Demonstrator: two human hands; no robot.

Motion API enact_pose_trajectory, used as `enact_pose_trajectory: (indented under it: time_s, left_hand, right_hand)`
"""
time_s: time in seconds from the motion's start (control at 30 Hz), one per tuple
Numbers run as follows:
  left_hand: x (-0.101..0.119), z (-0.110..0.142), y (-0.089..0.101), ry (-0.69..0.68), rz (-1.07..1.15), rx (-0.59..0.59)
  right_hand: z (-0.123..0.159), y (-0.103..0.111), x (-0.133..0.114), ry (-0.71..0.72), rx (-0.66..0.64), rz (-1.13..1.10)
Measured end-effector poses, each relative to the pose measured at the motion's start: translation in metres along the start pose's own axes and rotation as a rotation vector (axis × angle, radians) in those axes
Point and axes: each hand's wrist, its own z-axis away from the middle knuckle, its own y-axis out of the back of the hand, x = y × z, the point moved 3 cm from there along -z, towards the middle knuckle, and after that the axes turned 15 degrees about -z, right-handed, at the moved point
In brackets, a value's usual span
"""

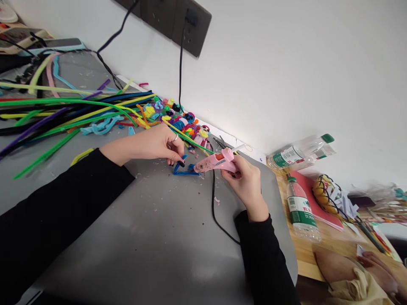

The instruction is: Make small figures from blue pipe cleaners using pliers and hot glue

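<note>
A pink hot glue gun [216, 162] is gripped in my right hand [246, 178], its nozzle pointing left and a pale glue stick poking out of its back. Its tip meets or nearly meets a bent blue pipe cleaner [184, 173] just above the grey mat. My left hand [162, 146] pinches the upper end of this blue piece between thumb and fingers. Behind the hands lie several small pipe-cleaner dolls [202, 134]. Long coloured pipe cleaners [79, 101] spread out at the left, partly behind my left arm.
Dark pliers or scissors [221, 142] lie near the wall. A black cord [216, 216] runs across the grey mat [152, 250]. Plastic bottles [302, 209], a red folder [324, 216] and a yellow basket [329, 195] occupy the wooden table. Another person's arm [337, 262] rests at lower right.
</note>
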Motion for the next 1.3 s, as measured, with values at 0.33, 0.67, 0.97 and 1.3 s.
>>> enact_pose_trajectory:
  time_s: [0.33,0.67,0.97,1.3]
  left_hand:
    - [0.0007,0.0002,0.0013,0.018,-0.017,-0.029]
    - [-0.0005,0.0001,0.0004,0.002,-0.01,-0.014]
    - [-0.0052,-0.0015,0.0004,-0.014,-0.034,-0.052]
    - [0.0011,0.0005,0.0012,0.001,-0.03,-0.037]
  right_hand:
    - [-0.0026,0.003,-0.0008,-0.009,-0.032,-0.001]
    - [-0.0026,0.0029,0.0018,-0.015,-0.034,0.0]
    - [-0.0048,0.0057,-0.0022,0.013,-0.044,0.011]
    - [-0.005,0.0081,0.0,-0.006,-0.031,0.002]
